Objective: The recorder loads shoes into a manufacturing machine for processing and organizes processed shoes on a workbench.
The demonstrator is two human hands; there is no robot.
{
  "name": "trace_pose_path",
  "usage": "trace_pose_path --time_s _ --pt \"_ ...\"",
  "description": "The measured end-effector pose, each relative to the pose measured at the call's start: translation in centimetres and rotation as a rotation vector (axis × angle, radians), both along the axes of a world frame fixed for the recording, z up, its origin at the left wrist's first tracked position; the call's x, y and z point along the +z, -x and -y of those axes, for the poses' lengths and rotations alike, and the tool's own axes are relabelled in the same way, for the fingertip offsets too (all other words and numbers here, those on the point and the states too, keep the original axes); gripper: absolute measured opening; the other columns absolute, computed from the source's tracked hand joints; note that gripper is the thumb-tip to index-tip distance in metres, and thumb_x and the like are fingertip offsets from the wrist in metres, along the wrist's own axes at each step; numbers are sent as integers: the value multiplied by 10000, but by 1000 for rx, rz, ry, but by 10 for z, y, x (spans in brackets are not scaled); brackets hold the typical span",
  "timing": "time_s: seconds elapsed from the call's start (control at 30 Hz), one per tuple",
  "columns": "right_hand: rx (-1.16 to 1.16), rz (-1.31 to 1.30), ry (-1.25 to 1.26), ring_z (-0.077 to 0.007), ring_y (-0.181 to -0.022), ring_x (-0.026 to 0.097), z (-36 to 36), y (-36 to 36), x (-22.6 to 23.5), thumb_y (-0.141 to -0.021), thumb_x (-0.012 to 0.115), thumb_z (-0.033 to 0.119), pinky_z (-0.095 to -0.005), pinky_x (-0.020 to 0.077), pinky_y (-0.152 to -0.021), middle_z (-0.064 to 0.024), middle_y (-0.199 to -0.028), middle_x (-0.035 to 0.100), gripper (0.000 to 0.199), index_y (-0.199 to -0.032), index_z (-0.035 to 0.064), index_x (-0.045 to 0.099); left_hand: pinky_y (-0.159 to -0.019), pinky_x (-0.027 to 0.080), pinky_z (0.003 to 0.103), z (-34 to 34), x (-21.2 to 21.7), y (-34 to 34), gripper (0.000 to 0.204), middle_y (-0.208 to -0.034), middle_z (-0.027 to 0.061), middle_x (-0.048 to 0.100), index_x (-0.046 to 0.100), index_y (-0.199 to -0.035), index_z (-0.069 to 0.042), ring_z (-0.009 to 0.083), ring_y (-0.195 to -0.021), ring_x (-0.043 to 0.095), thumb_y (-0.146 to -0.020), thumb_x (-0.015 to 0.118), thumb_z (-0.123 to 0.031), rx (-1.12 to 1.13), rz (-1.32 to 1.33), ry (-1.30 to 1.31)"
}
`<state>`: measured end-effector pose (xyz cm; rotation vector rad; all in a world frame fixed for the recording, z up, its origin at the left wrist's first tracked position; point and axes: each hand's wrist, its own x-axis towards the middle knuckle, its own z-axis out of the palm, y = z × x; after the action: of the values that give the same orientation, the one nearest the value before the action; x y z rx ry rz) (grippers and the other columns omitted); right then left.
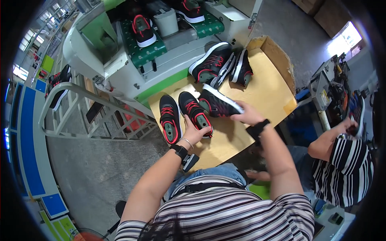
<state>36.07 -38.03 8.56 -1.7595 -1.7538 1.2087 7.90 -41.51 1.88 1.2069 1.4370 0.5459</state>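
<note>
Two black sneakers with red laces and white soles stand upright side by side on a tan board-topped table (225, 142). My left hand (195, 132) is closed on the heel end of the right-hand sneaker (189, 102), thumb at its collar. The other sneaker (169, 116) sits just left of it, untouched. In my right hand (249, 115) is a third black sneaker (219, 103), tipped on its side with the white sole facing away, gripped at one end. Farther back, several similar sneakers (211, 62) lie close together, one (242, 70) on its side.
Beyond the table stands a pale machine (161, 74) with green belts carrying sneakers (142, 34). A metal rack (60, 120) with dark shoes (60, 86) is at left. A raised cardboard edge (277, 56) borders the table. At right, a person in stripes (345, 168) works close by.
</note>
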Motion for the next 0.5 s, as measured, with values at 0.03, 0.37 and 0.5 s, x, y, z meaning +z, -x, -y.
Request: trace_pose_path --time_s 0.03,0.37,0.5 --pt "-5 -66 151 -203 -861 651 4 -20 21 -693 801 318 -332 534 -747 -133 -1020 675 745 -1317 0 546 -1210 122 381 -1 -1 -4 1411 -1564 338 28 -139 -1472 114 392 -1486 59 -657 844 -486 21 -22 -9" --pt "-723 -93 -521 -317 -1087 585 -34 -83 -63 -832 765 302 -418 448 -985 -159 -1141 609 669 -1382 38 490 -1192 191 426 -4 2 -44 1295 -1522 330 114 -82 -1503 28 430 -1434 173 -627 817 -292 278 -177 -56" --pt "-808 400 -407 -423 -1331 368 -60 -59 -42 -805 760 267 -485 328 -1096 -232 -1452 364 761 -1448 73 400 -1188 206 423 -2 -4 -34 1286 -1516 331 136 -79 -1504 22 435 -1429 187 -624 808 -284 294 -159 -3"
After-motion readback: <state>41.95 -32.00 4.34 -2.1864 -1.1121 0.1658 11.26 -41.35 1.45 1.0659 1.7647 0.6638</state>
